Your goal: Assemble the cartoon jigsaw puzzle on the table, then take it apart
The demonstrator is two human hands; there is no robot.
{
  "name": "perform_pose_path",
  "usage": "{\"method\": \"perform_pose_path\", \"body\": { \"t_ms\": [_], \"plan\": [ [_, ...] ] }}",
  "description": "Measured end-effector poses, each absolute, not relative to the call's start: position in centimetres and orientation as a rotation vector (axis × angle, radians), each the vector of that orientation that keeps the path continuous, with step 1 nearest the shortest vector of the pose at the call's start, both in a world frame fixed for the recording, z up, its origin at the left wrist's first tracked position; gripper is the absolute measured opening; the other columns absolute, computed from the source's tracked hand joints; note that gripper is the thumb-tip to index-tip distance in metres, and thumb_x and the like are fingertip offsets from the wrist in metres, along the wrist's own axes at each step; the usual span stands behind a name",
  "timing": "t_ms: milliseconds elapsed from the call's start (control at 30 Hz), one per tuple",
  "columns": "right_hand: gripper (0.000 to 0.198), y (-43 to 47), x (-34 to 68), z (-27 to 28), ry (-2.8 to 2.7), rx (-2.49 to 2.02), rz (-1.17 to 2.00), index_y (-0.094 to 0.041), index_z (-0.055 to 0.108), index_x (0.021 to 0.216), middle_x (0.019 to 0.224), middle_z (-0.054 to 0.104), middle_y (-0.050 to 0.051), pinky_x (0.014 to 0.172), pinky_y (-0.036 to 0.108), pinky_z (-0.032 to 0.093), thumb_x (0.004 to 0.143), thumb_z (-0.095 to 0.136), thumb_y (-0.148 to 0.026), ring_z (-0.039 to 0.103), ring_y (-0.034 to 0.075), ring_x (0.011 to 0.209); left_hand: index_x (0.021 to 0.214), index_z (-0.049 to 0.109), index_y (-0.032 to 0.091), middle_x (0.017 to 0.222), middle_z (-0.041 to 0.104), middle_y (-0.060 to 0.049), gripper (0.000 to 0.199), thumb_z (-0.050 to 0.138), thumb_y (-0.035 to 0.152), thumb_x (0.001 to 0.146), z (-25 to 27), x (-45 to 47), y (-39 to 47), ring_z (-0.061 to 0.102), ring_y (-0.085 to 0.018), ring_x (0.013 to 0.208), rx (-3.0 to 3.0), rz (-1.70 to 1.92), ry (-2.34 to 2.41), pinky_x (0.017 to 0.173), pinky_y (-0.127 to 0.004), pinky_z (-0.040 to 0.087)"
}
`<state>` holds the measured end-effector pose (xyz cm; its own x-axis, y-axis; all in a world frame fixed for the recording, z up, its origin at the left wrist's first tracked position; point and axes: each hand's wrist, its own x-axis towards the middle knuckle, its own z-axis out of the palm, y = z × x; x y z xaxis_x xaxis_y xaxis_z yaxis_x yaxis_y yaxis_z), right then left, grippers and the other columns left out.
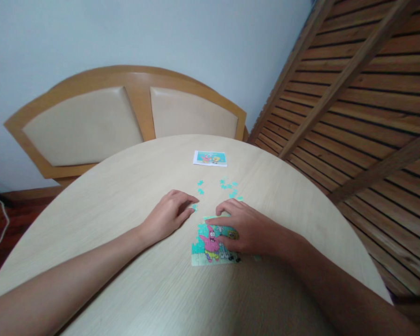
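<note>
Jigsaw puzzle (212, 243) lies partly beneath the right hand (247, 228)

Free tabletop (126, 191) beyond the left forearm (91, 273) — right fingers (224, 220) over the puzzle (210, 245), loose pieces (229, 186) ahead as obstacles.

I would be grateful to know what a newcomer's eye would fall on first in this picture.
Probably the colourful, partly assembled jigsaw with a pink starfish figure, on the pale, round table between the forearms, partly covered by the bare right hand. Next, perhaps, the small, loose turquoise pieces beyond it, one at the bare left hand's fingertips. Farther back lies a white-edged, rectangular picture card.
</note>
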<state>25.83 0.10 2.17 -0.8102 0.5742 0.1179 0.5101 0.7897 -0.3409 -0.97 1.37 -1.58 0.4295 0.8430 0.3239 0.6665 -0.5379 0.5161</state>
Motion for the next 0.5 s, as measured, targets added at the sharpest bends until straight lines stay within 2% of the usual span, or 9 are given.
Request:
{"method": "perform_pose_path", "body": {
  "t_ms": [500],
  "plan": [
    [0.040, 0.25, 25.90, 2.18, -2.764, -0.836, 0.438, -0.026, 0.070, 0.126, 0.117, 0.061, 0.011, 0.097, 0.044, 0.044, 0.088, 0.069, -0.037, 0.056, 0.027, 0.108, 0.115, 0.066, 0.023, 0.108, 0.071, -0.006, 0.022, 0.063, 0.024, 0.093, -1.68, -0.77, 1.28, 0.061, -0.024, 0.105, 2.323, 0.818, 1.240, 0.094, -0.043, 0.051]
  ]
}}
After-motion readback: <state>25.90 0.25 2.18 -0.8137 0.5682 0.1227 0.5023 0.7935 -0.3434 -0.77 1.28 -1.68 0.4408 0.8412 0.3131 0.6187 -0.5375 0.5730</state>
